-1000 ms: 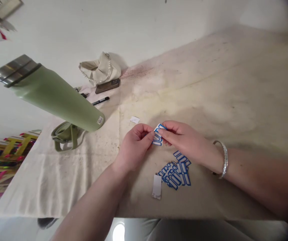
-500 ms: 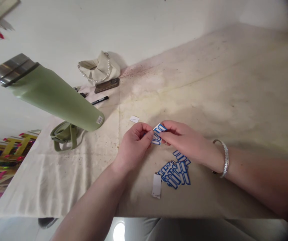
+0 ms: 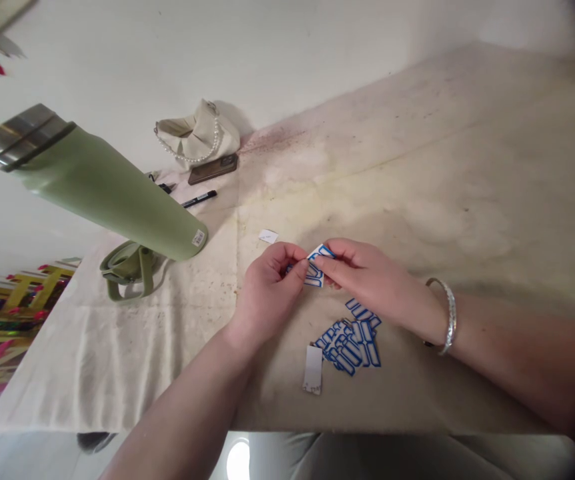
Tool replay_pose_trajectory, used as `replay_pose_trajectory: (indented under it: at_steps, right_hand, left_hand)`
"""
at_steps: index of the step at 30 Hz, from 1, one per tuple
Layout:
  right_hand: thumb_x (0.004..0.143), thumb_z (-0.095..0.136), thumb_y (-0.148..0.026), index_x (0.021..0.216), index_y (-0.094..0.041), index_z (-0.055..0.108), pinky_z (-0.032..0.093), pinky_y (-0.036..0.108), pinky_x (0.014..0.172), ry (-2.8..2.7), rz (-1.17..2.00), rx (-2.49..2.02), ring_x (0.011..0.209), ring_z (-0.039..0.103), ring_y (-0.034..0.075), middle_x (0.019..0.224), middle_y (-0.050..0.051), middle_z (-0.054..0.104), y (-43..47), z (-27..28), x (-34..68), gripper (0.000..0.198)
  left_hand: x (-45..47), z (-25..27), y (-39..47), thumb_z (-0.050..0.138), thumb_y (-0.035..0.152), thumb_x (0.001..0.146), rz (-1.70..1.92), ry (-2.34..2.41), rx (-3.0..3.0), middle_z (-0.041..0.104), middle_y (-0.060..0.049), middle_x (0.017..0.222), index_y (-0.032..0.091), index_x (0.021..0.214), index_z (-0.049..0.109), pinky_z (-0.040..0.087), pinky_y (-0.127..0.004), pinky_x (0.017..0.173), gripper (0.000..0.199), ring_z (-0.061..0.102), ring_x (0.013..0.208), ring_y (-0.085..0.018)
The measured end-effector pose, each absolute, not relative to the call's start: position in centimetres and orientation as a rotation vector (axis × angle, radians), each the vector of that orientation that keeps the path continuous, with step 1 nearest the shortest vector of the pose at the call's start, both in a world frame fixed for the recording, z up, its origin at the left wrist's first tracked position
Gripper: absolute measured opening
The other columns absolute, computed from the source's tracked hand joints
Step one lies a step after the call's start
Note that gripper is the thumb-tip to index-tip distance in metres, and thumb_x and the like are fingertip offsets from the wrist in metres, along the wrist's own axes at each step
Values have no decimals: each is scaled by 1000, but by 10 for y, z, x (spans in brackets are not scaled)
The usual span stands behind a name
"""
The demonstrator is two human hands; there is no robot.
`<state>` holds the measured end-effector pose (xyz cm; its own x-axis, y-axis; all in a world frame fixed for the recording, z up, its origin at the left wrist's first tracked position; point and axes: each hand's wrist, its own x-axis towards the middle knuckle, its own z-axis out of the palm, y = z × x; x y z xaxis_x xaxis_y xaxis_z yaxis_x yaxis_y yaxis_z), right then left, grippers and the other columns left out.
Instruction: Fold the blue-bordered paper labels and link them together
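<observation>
Between both hands, just above the cloth, is a small white card with blue-outlined bars (image 3: 313,275). My left hand (image 3: 271,283) pinches its left side between thumb and fingers. From the right, my right hand (image 3: 360,270) grips the card's other side, thumb lying on its face; a silver bangle circles that wrist. Fingers hide part of the card. Below the hands lies a loose pile of similar blue-and-white cards (image 3: 350,347). A plain white paper strip (image 3: 313,369) with faint marks touches the pile's left edge. Beyond my left hand rests a small white paper scrap (image 3: 268,236).
A tall green bottle (image 3: 112,190) with a steel neck stands at left, its green lid (image 3: 126,267) beside it. Farther back are a black pen (image 3: 200,199), a phone (image 3: 213,169) and a cream bag (image 3: 200,137) against the wall. The tablecloth's front edge (image 3: 392,432) runs below.
My right thumb has shifted slightly left across the card, which has tilted a little. Both hands keep their hold, and the pile has not moved.
</observation>
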<state>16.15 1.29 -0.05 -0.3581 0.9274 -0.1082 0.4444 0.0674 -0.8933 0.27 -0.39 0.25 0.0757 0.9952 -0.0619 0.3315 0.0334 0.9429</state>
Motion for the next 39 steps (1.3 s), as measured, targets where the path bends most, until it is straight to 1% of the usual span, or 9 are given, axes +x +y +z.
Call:
replay_pose_trajectory:
  at_steps: [8,16,23,30,39]
  right_hand:
    - [87,44,-38,66,-17,44,28,25,52,-1820,1257,-1344,56,39,9,60,-3,43,13,0,162,29]
    - [87,43,-38,71,-17,48,27,25,52,-1831,1274,-1341,58,41,10,62,-2,46,13,-1,161,27]
    - [87,43,-39,68,-17,44,27,25,51,-1822,1271,-1340,56,38,9,61,-2,42,14,-2,161,29]
    - [87,44,-38,69,-17,47,29,25,53,-1820,1269,-1339,59,42,10,63,-1,46,12,-1,161,27]
    - [86,43,-34,71,-18,48,29,25,52,-1870,1253,-1369,58,41,10,62,-2,46,13,0,161,23]
  left_hand:
    - [3,3,-4,56,22,82,937,1396,1484,56,2,70,17,82,57,37,-19,57,5,49,62,-7]
    - [5,5,-6,56,21,81,937,1389,1481,57,2,70,17,82,57,38,-19,57,5,50,62,-7]
    - [4,2,-6,56,24,82,929,1407,1519,58,2,72,18,84,57,39,-19,58,6,51,64,-7]
    - [5,3,-7,57,26,83,913,1413,1528,59,2,72,18,85,57,38,-19,56,8,51,62,-7]
    - [5,4,-8,56,26,83,896,1418,1565,58,1,72,18,84,56,37,-20,56,8,50,63,-8]
